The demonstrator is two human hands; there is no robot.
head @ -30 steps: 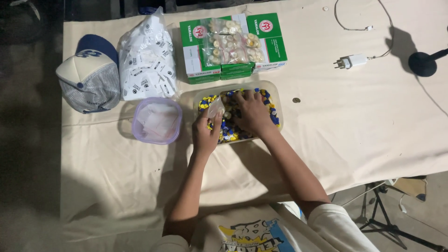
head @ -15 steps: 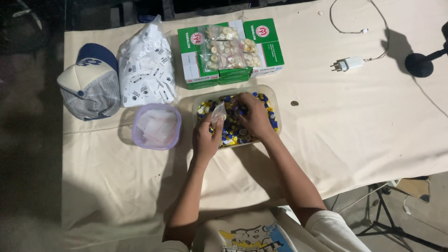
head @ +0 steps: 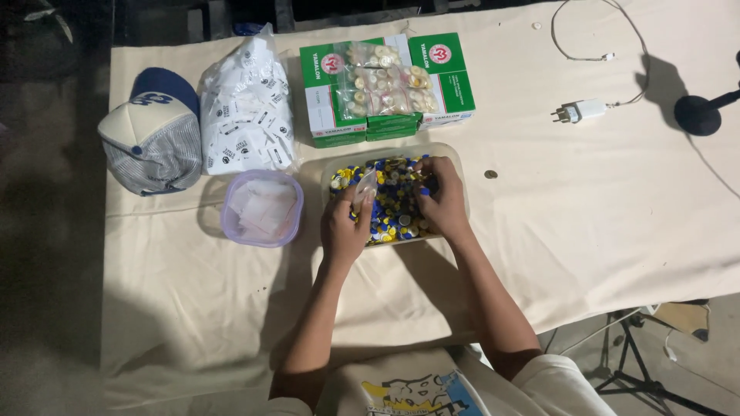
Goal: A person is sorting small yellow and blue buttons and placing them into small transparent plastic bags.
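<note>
Cream cloth point(head: 586, 231) covers the table where a person works over a clear tray point(head: 459, 163) heaped with blue, yellow and white caps point(head: 391, 208). Seen from the head camera, the left hand point(head: 344, 225) is pinched shut on a small clear bag point(head: 364, 186) held at the tray's near left edge, while the right hand point(head: 441, 197) rests curled among the caps, apparently gripping some, though the fingers hide them. Just left of the tray sits a purple tub point(head: 261, 208) of bags. Behind lie green boxes point(head: 455, 85) topped with filled bags, a white sack point(head: 245, 108) and a cap point(head: 150, 131).
</note>
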